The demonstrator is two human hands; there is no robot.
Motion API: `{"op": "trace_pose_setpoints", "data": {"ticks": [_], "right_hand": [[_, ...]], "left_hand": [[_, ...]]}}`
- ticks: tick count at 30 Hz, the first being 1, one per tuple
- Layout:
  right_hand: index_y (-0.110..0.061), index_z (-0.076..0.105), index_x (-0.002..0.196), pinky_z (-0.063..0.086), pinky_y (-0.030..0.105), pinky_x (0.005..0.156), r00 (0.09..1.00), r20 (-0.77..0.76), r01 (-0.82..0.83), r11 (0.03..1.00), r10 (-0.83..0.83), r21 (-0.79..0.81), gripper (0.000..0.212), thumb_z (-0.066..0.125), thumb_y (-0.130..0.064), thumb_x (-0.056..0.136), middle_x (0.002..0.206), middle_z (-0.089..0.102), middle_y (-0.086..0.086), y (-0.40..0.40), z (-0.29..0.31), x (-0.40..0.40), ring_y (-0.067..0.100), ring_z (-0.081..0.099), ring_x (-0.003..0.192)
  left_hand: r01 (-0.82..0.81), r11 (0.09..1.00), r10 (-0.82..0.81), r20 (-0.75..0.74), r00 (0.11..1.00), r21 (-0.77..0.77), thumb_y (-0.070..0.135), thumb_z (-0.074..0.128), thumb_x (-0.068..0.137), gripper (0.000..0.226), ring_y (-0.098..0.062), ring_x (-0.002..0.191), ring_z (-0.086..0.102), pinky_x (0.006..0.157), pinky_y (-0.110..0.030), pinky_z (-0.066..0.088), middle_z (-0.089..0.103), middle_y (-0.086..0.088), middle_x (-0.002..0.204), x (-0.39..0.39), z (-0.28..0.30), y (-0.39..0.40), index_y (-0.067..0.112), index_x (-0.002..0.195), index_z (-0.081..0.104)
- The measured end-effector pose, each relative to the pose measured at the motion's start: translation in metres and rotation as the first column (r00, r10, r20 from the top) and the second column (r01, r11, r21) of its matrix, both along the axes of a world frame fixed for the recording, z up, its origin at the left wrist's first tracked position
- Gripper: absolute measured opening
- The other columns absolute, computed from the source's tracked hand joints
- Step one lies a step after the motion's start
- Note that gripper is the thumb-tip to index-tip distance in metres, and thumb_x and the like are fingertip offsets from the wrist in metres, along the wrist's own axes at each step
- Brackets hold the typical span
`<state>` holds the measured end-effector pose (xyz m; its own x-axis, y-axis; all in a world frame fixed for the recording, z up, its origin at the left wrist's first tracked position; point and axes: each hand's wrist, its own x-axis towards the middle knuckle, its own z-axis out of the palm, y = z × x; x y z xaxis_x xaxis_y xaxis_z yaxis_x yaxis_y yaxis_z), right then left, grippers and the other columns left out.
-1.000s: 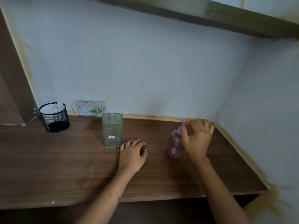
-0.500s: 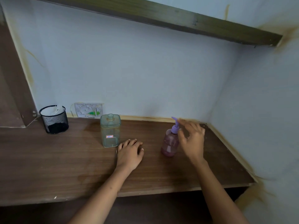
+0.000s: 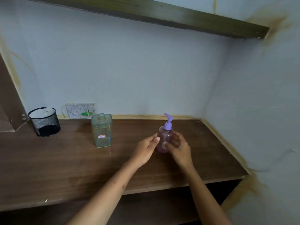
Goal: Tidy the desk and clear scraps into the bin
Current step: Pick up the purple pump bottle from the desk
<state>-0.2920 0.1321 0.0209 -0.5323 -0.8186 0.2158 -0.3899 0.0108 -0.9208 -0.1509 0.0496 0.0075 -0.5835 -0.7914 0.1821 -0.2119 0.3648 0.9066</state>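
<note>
A pink pump bottle (image 3: 165, 135) with a purple pump stands upright on the brown desk (image 3: 65, 163), right of centre. My right hand (image 3: 181, 149) wraps its right side, thumb across the front and fingers behind. My left hand (image 3: 145, 149) is at the bottle's left side, fingers loosely curled, thumb tip at its edge. A black mesh bin (image 3: 45, 125) with white paper inside sits at the desk's back left. A tiny white scrap (image 3: 46, 200) lies near the front edge.
A clear green square bottle (image 3: 101, 132) without a cap stands left of the hands. A flat white plastic pack (image 3: 80, 110) leans on the back wall. A wooden shelf (image 3: 162, 15) runs overhead. Walls close the desk at the back and right.
My left hand lifted off the desk and moved right to the pump bottle. My right hand dropped from the pump head to the bottle's body.
</note>
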Motion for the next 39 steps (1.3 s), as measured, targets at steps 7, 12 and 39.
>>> {"op": "trace_pose_setpoints", "data": {"ticks": [7,12,39], "right_hand": [[-0.032,0.05,0.125,0.04,0.005,0.075,0.985,-0.097,0.139,0.987,-0.146,-0.08,0.065,0.084,-0.025,0.07,0.101,0.054,-0.028,-0.01,0.001,-0.014,-0.012,0.055,0.091],[-0.022,0.052,0.132,0.049,0.024,0.087,0.956,-0.052,0.285,0.955,-0.289,-0.082,0.069,0.083,-0.026,0.071,0.117,0.063,-0.007,-0.027,0.008,-0.065,0.008,0.059,0.103],[-0.016,0.042,0.142,0.039,0.041,0.109,0.863,0.0,0.501,0.856,-0.505,-0.13,0.064,0.07,-0.029,0.085,0.141,0.049,0.01,-0.115,-0.009,-0.171,0.028,0.048,0.129]], "left_hand": [[-0.056,0.998,0.056,0.011,0.998,0.024,0.049,0.031,0.101,0.048,0.008,0.071,0.057,0.068,-0.016,0.037,0.065,0.02,0.068,-0.034,0.021,0.009,0.031,0.069,0.061],[0.147,0.989,-0.148,0.016,0.989,0.032,0.049,0.03,0.101,0.044,0.013,0.118,0.045,0.096,-0.014,0.031,0.053,0.016,0.134,-0.075,0.029,-0.008,0.031,0.135,0.053],[0.075,0.985,-0.063,0.084,0.994,-0.154,0.042,0.045,0.099,0.039,0.003,0.13,0.043,0.109,-0.023,0.035,0.052,0.016,0.139,-0.053,0.012,-0.072,0.034,0.137,0.05]]}}
